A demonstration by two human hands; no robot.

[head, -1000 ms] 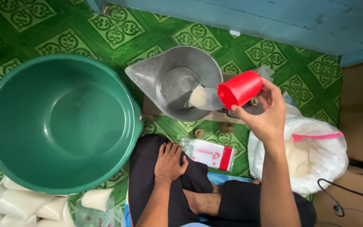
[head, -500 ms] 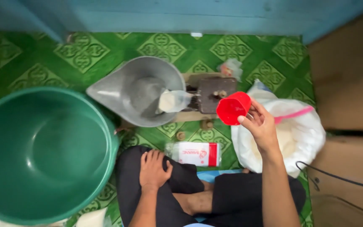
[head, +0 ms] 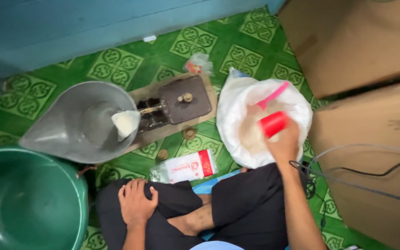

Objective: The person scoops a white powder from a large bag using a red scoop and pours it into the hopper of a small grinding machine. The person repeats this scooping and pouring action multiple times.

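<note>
green basin [head: 28,203] cut by edge; red cup [head: 273,124] blurred

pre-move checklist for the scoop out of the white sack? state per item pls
1. Right hand grips the red cup: ok.
2. Cup is inside the open mouth of the white sack: ok.
3. Cup filled with the pale contents: cannot tell, the inside is hidden.
4. Left hand is free, resting on the knee: ok.
5. Metal scale pan sits upright with a small filled bag in it: ok.
6. Cable lies close beside the right forearm, a possible snag: not ok.
</note>
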